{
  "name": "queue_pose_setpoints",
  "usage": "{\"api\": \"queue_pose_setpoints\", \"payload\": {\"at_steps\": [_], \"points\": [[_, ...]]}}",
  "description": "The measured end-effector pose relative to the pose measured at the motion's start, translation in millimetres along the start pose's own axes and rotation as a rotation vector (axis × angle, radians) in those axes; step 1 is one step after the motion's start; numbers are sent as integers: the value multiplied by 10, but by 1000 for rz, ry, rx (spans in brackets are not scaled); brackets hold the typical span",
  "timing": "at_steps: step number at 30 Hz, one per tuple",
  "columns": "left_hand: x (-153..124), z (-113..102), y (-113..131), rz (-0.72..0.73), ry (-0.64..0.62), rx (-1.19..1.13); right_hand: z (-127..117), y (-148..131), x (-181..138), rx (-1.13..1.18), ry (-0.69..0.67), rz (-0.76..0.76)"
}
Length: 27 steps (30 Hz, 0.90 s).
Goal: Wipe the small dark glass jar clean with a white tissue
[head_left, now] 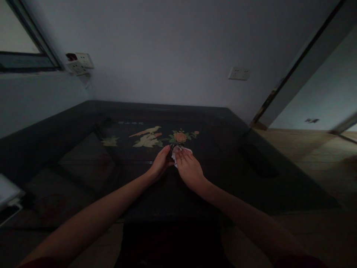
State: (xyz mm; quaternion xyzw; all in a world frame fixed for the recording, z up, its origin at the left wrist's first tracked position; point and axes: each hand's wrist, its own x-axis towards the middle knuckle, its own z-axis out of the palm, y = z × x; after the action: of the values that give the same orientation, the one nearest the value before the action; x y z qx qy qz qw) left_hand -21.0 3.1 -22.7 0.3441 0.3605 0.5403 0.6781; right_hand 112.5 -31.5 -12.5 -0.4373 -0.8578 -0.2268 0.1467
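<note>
Both my hands meet over the middle of a dark table. My left hand (161,162) is closed around a small dark, shiny object (172,149); the fingers and the dim light hide most of it, so its kind is unclear. A crumpled white tissue (175,153) is under the fingers of my right hand (190,167), pressed against that object. Just beyond the hands, a picture of an orange flower (180,137) and pale birds (147,140) shows on the dark tabletop (167,197).
On the right of the table lies a long black object (258,160), its kind unclear. A white box-like item (9,193) sits at the left edge. Behind the table is a wall with a socket (239,73); more sockets (80,63) are by the window. Wooden floor (292,145) shows at right.
</note>
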Motion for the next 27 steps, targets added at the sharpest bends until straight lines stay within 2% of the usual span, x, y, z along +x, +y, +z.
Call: {"api": "queue_pose_setpoints", "payload": {"at_steps": [6, 12, 16, 21, 27], "points": [[7, -22, -16, 12, 15, -41, -141, 44, 10, 202, -48, -28], [43, -41, -16, -38, 16, -64, -62, 68, -13, 435, -13, -59], [86, -27, -38, -24, 46, -98, -7, 8, -3, 295, -8, -119], [59, -13, -42, -27, 53, -38, 8, -44, -1, 84, -1, -22], [-4, 7, -8, -1, 59, -7, -59, -82, -25, -15, -20, 23]]}}
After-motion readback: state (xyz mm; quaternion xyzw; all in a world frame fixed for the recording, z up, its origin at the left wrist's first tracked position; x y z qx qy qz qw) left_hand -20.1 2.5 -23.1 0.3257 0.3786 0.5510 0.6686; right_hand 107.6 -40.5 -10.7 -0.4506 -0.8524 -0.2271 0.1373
